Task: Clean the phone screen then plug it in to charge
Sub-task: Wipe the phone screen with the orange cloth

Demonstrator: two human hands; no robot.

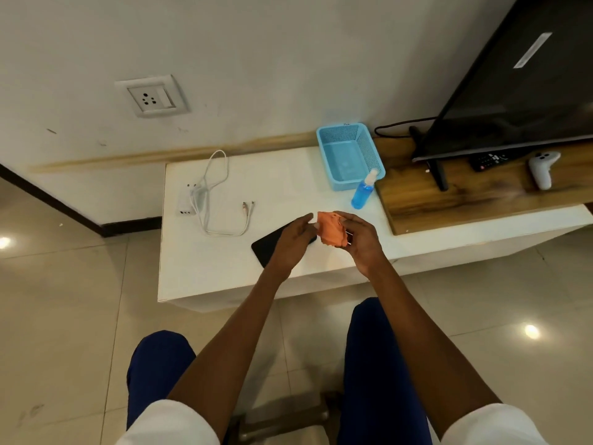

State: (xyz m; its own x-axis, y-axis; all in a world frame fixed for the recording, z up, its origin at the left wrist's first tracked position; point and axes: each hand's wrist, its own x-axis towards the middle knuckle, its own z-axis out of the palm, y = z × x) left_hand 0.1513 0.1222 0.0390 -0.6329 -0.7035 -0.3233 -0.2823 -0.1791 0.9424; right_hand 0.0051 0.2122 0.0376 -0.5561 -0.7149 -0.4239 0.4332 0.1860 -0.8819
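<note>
An orange cloth (332, 229) is gripped, bunched, in the right hand (361, 240) above a white table (224, 268). The left hand (293, 244) is held beside it with fingers relaxed, apparently just touching the cloth's edge. A black phone (268, 247) lies flat on the table, partly hidden under the left hand. A white charger (187, 203) with its cable (218, 187) lies to the left, a blue spray bottle (362, 191) to the right.

White desk (224, 277) holds phone (266, 248), charger w/ cable (187, 203), blue basket (349, 155), spray bottle (362, 191), wood board (465, 194).
</note>
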